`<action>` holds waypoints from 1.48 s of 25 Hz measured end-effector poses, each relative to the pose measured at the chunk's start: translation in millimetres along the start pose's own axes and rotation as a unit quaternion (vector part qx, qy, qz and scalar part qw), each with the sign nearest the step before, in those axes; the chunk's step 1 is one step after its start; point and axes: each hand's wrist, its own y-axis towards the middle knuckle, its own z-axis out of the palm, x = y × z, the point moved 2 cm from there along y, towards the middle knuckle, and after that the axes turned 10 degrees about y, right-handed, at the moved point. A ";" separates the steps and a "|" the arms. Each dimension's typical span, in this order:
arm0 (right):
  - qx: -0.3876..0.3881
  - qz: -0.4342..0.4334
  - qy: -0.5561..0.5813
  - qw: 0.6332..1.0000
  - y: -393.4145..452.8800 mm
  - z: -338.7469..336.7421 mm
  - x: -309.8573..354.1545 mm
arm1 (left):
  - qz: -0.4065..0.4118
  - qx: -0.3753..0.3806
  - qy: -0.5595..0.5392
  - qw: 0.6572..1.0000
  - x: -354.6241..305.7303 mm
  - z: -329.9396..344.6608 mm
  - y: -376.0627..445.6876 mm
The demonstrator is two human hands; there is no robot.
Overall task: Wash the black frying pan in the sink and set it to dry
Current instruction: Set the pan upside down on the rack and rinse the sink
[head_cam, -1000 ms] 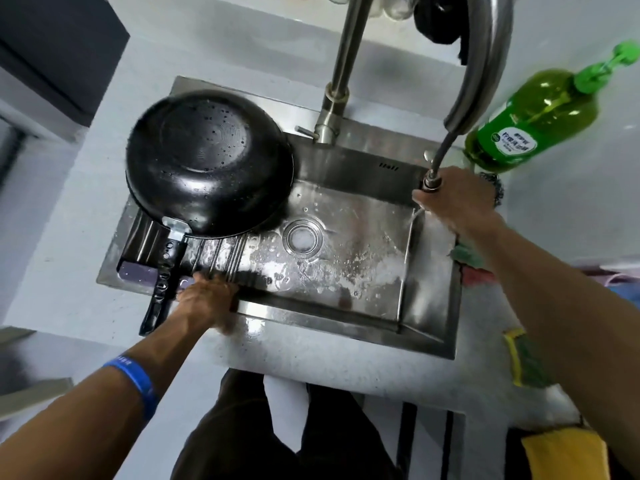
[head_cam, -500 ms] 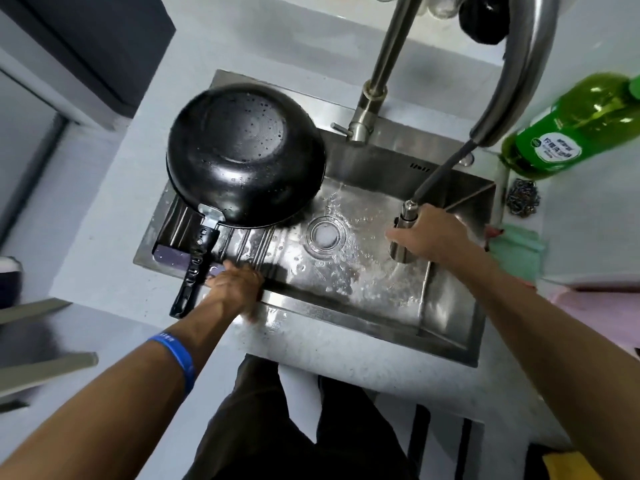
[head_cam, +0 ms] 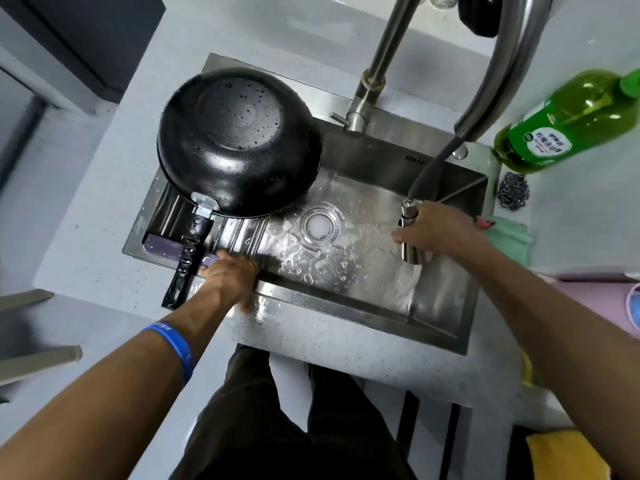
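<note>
The black frying pan [head_cam: 239,143] lies upside down on the ribbed drying rack [head_cam: 242,232] at the left of the steel sink [head_cam: 446,327]. Water drops cover its bottom, and its handle [head_cam: 188,258] points toward me over the sink's front edge. My left hand [head_cam: 230,275] rests flat on the front rim just right of the handle, holding nothing. My right hand [head_cam: 436,228] grips the pull-out spray head [head_cam: 410,237] low inside the basin. Water sprays from the spray head onto the sink's right front floor.
The tall faucet [head_cam: 377,71] rises behind the basin, its hose [head_cam: 433,168] running down to the spray head. A green soap bottle [head_cam: 568,123], a steel scourer [head_cam: 515,192] and a green cloth [head_cam: 509,233] sit on the right counter. The drain [head_cam: 320,225] lies mid-basin.
My right hand has brought the spray head from the sink's right rim down into the basin. The left hand and the pan have stayed put.
</note>
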 end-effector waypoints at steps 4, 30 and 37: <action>0.002 0.018 -0.056 0.998 7.0 -19.0 -9.7 | 0.004 0.001 0.007 1.000 0.3 0.0 3.7; -0.107 -0.082 0.271 0.953 40.3 15.7 50.5 | 0.013 -0.028 -0.012 0.999 1.9 -4.7 -14.1; -0.060 -0.080 0.351 0.931 31.6 28.3 57.1 | 0.021 -0.027 -0.009 0.999 1.5 -5.7 -17.6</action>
